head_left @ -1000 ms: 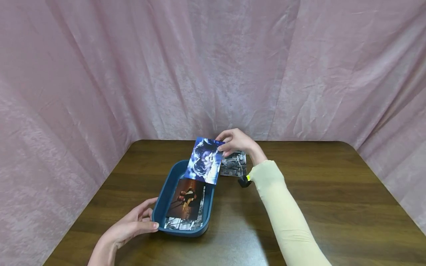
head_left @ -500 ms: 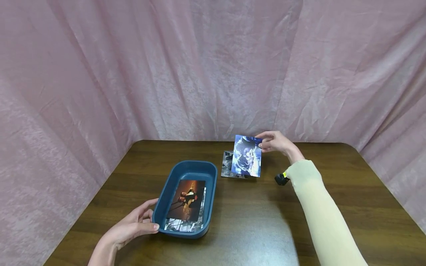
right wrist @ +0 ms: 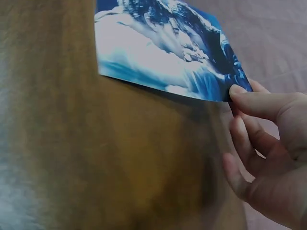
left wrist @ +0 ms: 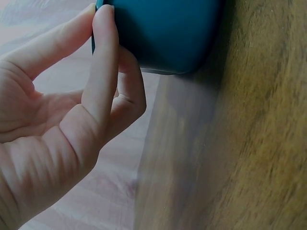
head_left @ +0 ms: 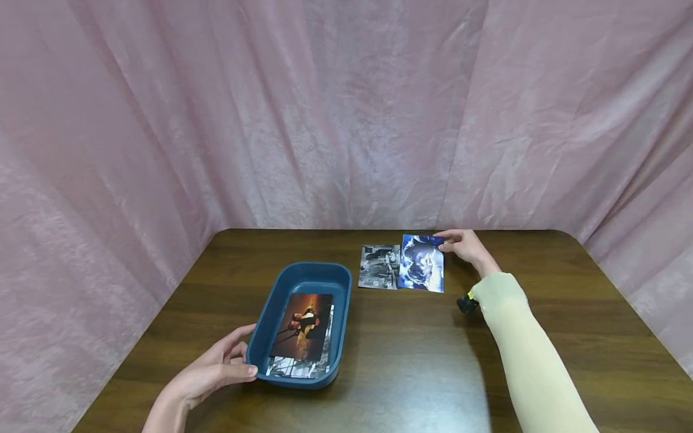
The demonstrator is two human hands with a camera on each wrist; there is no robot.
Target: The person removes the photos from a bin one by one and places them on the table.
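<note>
The right hand (head_left: 467, 246) pinches the far right corner of a glossy blue-and-white photo print (head_left: 421, 271) between thumb and fingertips (right wrist: 242, 92). The print lies nearly flat on the dark brown wooden table (head_left: 541, 337), just beside a black-and-white photo (head_left: 379, 266). It looks thin, light and bendable, with a slippery face, so a corner or edge seems the best place to hold it. The left hand (head_left: 208, 373) grips the near corner of the dark blue plastic tray (head_left: 267, 322), which contains more photos.

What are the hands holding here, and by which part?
The right hand pinches the blue photo by its far right corner. The left hand grips the blue tray at its near left corner.
</note>
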